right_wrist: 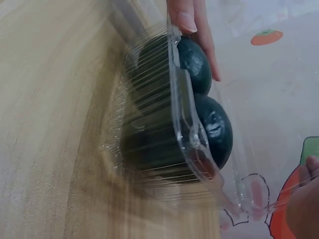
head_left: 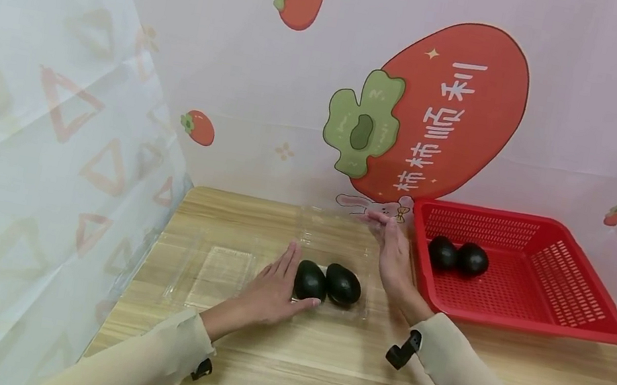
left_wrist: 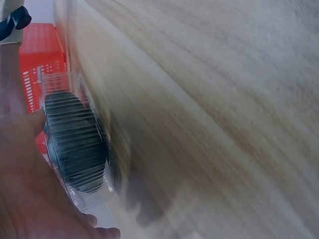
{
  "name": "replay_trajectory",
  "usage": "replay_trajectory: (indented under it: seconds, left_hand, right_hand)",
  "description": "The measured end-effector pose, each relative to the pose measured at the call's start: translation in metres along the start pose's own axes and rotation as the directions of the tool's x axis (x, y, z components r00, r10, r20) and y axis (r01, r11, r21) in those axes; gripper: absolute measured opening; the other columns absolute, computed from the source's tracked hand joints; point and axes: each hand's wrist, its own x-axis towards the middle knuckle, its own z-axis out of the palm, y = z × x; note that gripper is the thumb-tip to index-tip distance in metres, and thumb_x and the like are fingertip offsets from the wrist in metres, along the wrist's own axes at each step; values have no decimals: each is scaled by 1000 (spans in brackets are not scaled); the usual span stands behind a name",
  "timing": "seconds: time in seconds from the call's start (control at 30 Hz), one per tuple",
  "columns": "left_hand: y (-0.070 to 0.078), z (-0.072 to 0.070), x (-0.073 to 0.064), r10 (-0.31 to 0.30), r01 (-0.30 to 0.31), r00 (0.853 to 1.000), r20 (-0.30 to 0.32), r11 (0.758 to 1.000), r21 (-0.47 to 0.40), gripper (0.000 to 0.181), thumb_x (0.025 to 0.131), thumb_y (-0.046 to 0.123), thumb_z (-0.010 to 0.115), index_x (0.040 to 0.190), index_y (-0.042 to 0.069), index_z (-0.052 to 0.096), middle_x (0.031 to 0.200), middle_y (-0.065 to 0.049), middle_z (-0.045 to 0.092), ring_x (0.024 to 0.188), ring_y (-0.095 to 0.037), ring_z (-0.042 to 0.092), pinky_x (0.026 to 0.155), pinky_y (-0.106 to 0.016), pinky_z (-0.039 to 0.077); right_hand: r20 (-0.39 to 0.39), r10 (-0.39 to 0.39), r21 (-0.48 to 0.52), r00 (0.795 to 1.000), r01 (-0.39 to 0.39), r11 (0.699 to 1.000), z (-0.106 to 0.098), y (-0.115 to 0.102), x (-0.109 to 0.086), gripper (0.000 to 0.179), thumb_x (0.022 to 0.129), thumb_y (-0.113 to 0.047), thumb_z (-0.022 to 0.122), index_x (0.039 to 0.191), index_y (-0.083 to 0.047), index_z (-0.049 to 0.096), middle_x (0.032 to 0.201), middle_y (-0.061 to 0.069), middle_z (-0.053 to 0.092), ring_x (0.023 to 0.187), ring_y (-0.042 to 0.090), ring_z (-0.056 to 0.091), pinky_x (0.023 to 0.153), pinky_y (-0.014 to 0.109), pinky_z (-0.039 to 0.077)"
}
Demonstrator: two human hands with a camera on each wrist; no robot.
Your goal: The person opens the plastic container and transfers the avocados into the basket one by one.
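Observation:
Two glossy dark green avocados [head_left: 343,285] lie side by side in a clear plastic clamshell box [right_wrist: 182,119]. Its transparent lid [head_left: 334,224] is folded up and back, away from the fruit. My left hand [head_left: 270,292] lies along the box's left side with straight fingers, its thumb reaching over the front rim beside the avocados. At the back right, my right hand [head_left: 394,254] touches the edge of the lid with extended fingers. Through the ribbed box wall, one avocado [left_wrist: 75,142] shows in the left wrist view.
A red plastic basket [head_left: 525,324] stands right of my right hand, with two more dark avocados [head_left: 472,259] at its left end. Another clear plastic box [head_left: 220,278] sits left of the filled one. Behind the wooden table [head_left: 308,376] hangs a persimmon-printed sheet [head_left: 233,57].

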Motion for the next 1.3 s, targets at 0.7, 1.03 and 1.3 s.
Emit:
replay_trajectory:
  seconds: [0.7,1.03,1.3]
  left_hand:
    - [14,0,-6,-80,80,997,-1,997,16,112,100,70,56,168,-2,4,177,-19,-1,162,-36,15,125,-58,29]
    - [10,7,-4,-75,75,997,-1,997,11,114,99,73,54,168,-1,1,178,-19,-4,163,-36,13,125,-59,29]
    - [11,5,-5,-72,72,997,-12,997,-5,114,99,72,56,168,-3,4,177,-19,-2,162,-38,15,125,-59,30]
  right_hand:
    - [56,116,-83,992,-111,990,-4,27,-4,49,118,-24,34,163,-6,39,158,21,52,146,34,52,120,48,38]
    - [16,129,-109,991,-127,986,-3,35,-4,46,116,-7,35,158,10,39,152,29,54,141,42,55,114,50,44]
    - [-45,241,-84,969,-245,966,-3,40,-3,45,115,-7,40,157,10,40,151,28,56,137,41,58,110,42,48]
